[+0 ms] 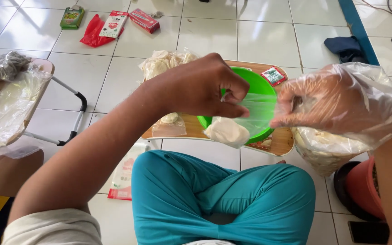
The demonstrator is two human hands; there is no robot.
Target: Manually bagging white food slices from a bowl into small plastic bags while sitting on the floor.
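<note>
1. The left hand (200,88), bare, pinches one edge of the small clear bag (246,120); keep that pinch firm so the mouth stays wide.
2. The bag hangs between both hands, pale dough (227,131) sagging below, green bowl (262,90) behind.
3. The right hand (336,102), plastic-gloved, pinches the opposite edge; its fingertips blur under the film.

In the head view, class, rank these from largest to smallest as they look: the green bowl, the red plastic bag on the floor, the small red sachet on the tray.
1. Green bowl, though partly hidden by the hands.
2. Red plastic bag.
3. Small red sachet.
The bag lies farther off, so its true size is unsure.
</note>
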